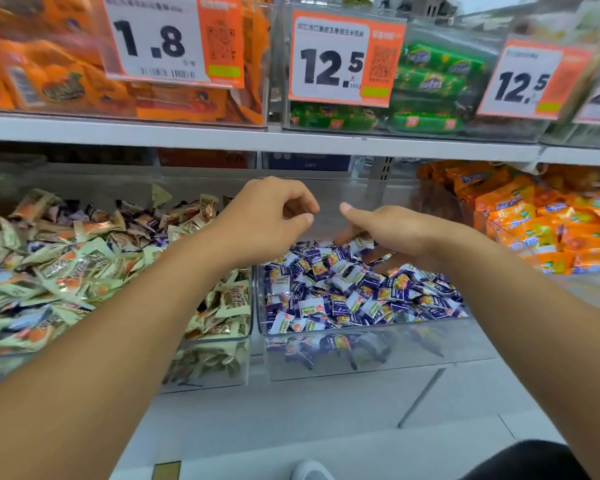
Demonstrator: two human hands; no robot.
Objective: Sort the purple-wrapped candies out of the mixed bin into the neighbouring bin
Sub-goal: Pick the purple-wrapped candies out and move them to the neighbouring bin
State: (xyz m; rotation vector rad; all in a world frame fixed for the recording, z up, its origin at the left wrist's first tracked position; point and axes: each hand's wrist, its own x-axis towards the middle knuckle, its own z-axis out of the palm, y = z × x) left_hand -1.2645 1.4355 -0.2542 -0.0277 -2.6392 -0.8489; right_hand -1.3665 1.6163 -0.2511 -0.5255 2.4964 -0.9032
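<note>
Head view: shop shelving, clear bins under price tags (329,60). Mixed bin (219,341) holds beige wrappers plus a few purple. Neighbouring bin (361,327) full of purple-wrapped candies (340,303). Left hand (267,216) loosely curled, empty. Right hand (392,233) fingers hidden among candies, grip unclear.

Head view looks forward and down, close on shelf (291,142); only one view.

Bright, even store light; wide-angle bending at edges, upper shelf blurred, hardly any shadows.
</note>
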